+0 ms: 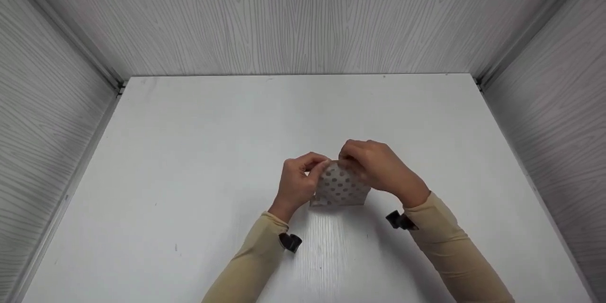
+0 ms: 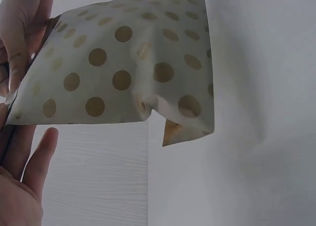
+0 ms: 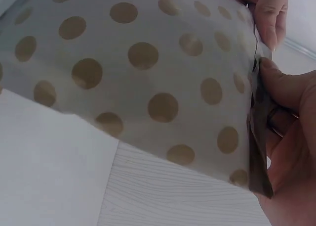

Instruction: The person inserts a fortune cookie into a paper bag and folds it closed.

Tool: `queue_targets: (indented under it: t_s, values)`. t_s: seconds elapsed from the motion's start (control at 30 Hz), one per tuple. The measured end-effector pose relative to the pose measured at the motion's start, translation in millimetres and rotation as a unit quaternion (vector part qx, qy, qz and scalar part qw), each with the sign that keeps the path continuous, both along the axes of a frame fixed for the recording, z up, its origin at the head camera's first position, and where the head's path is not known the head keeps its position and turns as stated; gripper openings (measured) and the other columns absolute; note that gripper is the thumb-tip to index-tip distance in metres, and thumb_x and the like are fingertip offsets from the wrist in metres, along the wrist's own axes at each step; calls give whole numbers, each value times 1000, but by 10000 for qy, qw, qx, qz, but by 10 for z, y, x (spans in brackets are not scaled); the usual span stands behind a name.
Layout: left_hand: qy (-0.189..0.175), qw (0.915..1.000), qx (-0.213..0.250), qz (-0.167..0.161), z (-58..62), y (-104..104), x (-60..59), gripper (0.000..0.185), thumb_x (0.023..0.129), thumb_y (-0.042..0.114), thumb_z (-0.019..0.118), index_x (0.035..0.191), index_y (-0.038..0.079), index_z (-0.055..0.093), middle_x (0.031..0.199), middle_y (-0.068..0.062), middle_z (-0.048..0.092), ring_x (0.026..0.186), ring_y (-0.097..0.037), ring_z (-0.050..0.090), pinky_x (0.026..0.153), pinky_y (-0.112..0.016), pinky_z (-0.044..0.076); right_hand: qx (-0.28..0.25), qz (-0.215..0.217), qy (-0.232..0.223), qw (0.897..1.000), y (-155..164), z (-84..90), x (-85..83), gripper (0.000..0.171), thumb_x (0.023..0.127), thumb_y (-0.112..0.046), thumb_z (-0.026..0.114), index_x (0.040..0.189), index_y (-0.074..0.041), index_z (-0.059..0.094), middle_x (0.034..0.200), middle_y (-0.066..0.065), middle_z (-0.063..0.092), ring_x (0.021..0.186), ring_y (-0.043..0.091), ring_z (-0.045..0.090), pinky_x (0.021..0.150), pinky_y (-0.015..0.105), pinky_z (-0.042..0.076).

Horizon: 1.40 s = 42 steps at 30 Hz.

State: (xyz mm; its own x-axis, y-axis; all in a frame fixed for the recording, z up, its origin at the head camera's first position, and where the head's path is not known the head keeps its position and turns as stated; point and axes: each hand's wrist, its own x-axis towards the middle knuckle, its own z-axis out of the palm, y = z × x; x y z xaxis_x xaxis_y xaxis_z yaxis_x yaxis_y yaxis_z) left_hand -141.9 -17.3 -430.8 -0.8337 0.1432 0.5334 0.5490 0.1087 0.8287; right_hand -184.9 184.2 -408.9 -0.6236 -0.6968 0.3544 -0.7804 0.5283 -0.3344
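Clearly both hands meet at the top edge of the small white paper bag with gold polka dots (image 1: pixel 340 187), which stands upright near the middle of the white worktop (image 1: pixel 189 161). The left hand (image 1: pixel 299 181) pinches the bag's upper left corner; the right hand (image 1: pixel 376 164) arches over the top, fingers (image 3: pixel 270 18) curled onto the rim. Since the paper looks thin and already creased, an uneven pull could tear the mouth or tip the bag. Both wrists hover above the worktop, sleeves angled inward toward the bag.
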Motion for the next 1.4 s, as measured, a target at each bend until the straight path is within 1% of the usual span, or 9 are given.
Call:
queue_targets:
  t_s: [0.23,0.4,0.57,0.67,0.83,1.07,1.2,1.3,1.4]
  values:
    - [-412,9991,-32,0,-16,-115,-9,8,92,-6,63,90,-9,70,78,-18,69,63,-32,63,59,-23,47,21,-159,62,9999,81,-77,-30,6,92,-11,70,89,-10,66,83,-4,63,66,10,57,59,29,51]
    - [-456,9990,-7,40,-58,-157,-32,9,92,-6,62,90,-9,70,74,-17,67,59,-31,59,57,-23,46,-114,-143,114,9998,114,-111,-45,6,90,-12,73,86,-10,68,79,-4,67,64,9,60,57,27,52]
    - [-415,9991,36,111,-92,-153,-67,8,92,-6,63,90,-9,70,71,-17,65,54,-16,50,53,-22,40,-238,-152,9,9996,156,-119,-54,3,85,-8,76,86,-9,73,79,-1,71,66,12,65,57,29,54]
    - [-424,9988,124,199,-117,-173,-81,8,92,-6,63,89,-9,70,69,-18,63,55,-9,45,51,-21,38,-249,-214,-170,9993,188,-139,-64,7,85,-3,75,89,-9,73,82,-1,72,69,12,66,60,30,55]
    - [-540,9979,339,148,-148,-226,-109,8,91,-7,63,89,-10,70,67,-19,60,53,-19,47,50,-20,38,-319,-372,-406,9980,260,-161,-68,15,86,4,72,90,-11,72,82,-3,71,68,10,63,59,31,52]
    - [-835,9962,234,0,-142,-263,-124,9,93,-4,63,91,-8,70,72,-19,62,59,-22,50,55,-21,43,-530,-423,-877,9938,294,-176,-91,5,91,-9,70,91,-12,73,83,-5,71,64,9,55,57,30,46]
    - [-1033,9945,137,21,-124,-279,-125,10,93,-2,62,91,-9,69,74,-18,64,62,-33,53,59,-22,44,-702,-429,-1301,9881,310,-172,-98,6,93,-11,68,91,-13,74,84,-8,70,63,9,51,56,29,43]
    - [-1125,9936,64,21,-263,-294,-197,10,94,-1,62,91,-8,69,76,-17,65,63,-33,52,59,-23,41,-778,-446,-1549,9838,310,-176,-103,7,93,-10,68,92,-13,74,85,-8,70,65,12,54,58,30,44]
    - [-1166,9932,17,30,-428,-301,-279,10,94,3,63,92,-5,71,77,-13,67,62,-23,48,59,-24,39,-815,-457,-1665,9816,317,-204,-118,8,93,-11,67,92,-13,74,86,-7,70,66,13,55,59,31,45]
